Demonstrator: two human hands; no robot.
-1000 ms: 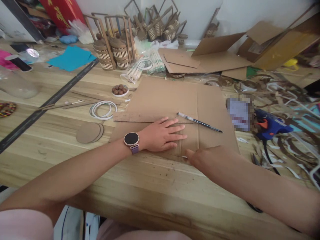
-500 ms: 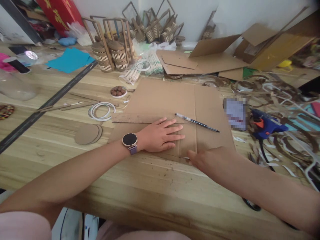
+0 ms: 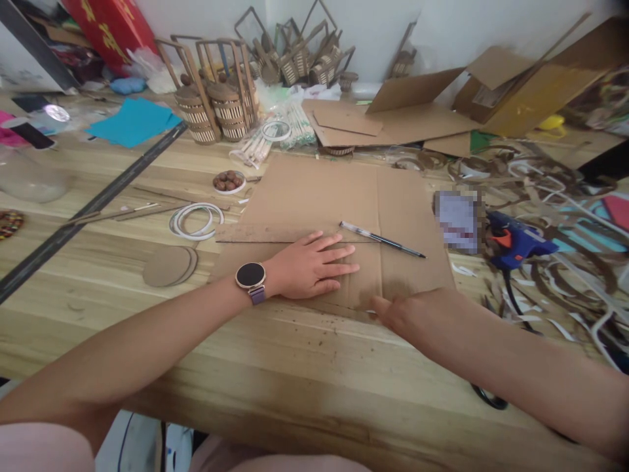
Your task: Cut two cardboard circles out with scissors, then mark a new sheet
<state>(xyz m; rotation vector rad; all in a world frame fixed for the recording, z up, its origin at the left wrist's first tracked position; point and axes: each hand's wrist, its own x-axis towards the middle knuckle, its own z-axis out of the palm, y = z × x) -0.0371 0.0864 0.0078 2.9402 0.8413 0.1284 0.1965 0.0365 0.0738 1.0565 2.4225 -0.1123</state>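
My left hand point(image 3: 312, 267) lies flat with fingers spread on a large brown cardboard sheet point(image 3: 324, 193), over the near side of a narrow cardboard strip point(image 3: 255, 233). At the sheet's near edge, my right hand point(image 3: 410, 311) is closed, fingers curled under. A small pale sliver shows by its fingertips; what it grips is hidden. A black-and-clear pen point(image 3: 383, 240) rests on the sheet, beyond both hands.
To the left lie cardboard discs point(image 3: 167, 265), white rings point(image 3: 195, 221) and a dish of brown nuts point(image 3: 228, 181). A blue glue gun point(image 3: 521, 242) sits on the right among curled strips. Small woven baskets point(image 3: 196, 115) and opened cardboard point(image 3: 388, 128) stand at the back.
The view has shifted slightly, so everything appears a little further left. Both hands keep their places on the cardboard, the left flat and the right closed.
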